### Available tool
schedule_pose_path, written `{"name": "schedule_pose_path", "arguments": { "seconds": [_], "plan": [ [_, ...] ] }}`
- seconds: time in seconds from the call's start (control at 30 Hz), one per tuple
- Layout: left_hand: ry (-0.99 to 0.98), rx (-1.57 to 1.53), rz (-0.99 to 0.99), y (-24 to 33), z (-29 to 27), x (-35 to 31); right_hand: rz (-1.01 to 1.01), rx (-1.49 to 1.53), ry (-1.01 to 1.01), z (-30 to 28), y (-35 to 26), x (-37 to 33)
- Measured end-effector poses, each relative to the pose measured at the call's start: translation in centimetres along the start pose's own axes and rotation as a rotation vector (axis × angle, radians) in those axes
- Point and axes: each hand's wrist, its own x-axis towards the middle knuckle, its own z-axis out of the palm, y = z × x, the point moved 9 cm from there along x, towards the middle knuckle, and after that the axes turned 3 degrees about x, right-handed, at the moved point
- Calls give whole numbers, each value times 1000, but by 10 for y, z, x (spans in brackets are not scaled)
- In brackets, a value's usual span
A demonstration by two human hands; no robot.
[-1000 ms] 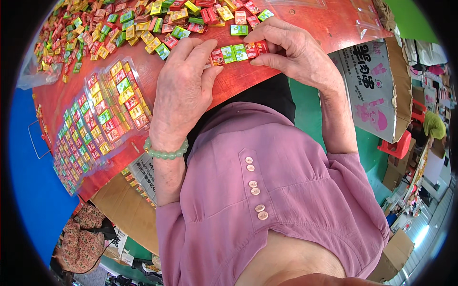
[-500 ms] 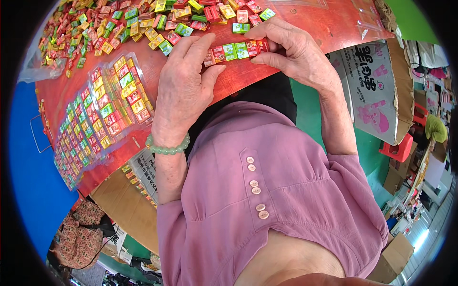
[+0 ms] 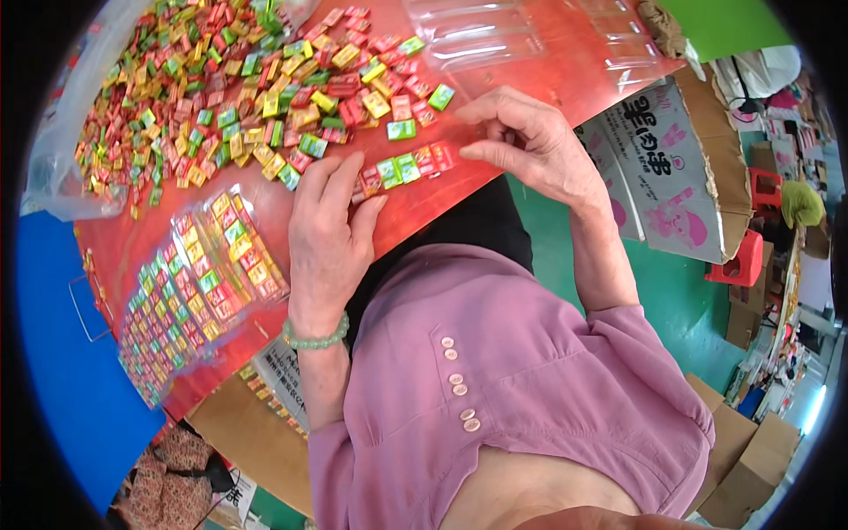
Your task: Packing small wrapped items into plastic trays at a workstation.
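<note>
A row of small, coloured packets [image 3: 399,170], red, green and pink, lies near the front edge of the red table [image 3: 424,215]. My left hand [image 3: 331,231], with a green bead bracelet above it, has its thumb and fingers around the row's left end. To the right, my right hand [image 3: 534,146] holds nothing; its thumb and forefinger are apart, close to the row's right end. Just beyond the row sits a single green packet [image 3: 401,130]. A big loose pile of similar packets [image 3: 256,97] spreads over the far left of the table.
Clear plastic trays filled with packets [image 3: 208,274] stand at the table's left. Clear trays without packets [image 3: 477,40] lie at the far side. A plastic bag [image 3: 66,168] borders the pile. Printed cardboard [image 3: 658,168] and a red stool [image 3: 740,258] are to the right.
My right hand has let go of the row's right end and drawn away from it. My left hand stays at the left end. The view has shifted, showing more of the far table.
</note>
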Motion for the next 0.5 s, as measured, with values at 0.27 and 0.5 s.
{"name": "schedule_pose_path", "arguments": {
  "seconds": [0.27, 0.5],
  "plan": [
    [27, 78, 25, 7, 3, 1, 17, -348, 164, -42, 2, 33],
    [62, 92, 3, 7, 4, -1, -171, -456, 77, -9, -14, 66]
  ]
}}
